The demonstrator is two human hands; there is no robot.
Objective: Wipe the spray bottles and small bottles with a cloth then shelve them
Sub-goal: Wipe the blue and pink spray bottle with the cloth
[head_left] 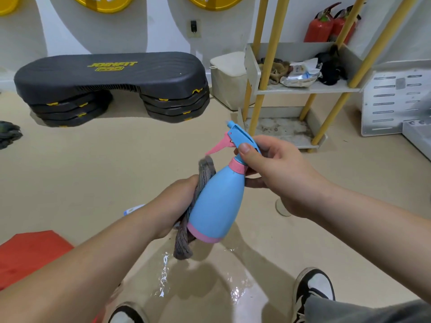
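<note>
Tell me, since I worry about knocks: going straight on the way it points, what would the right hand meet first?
The spray bottle, whose neck the right hand grips; beyond it, probably open floor toward the black step platform, depth unclear.

We have just one camera, up on the person's head. It looks forward and down. The left hand [176, 202] and right hand [279, 178] are very near, in the middle. The shoes [313, 289] are at the bottom, the shelf [303, 90] and wall [163, 31] far off at the top (straight lines bend near the edges).
</note>
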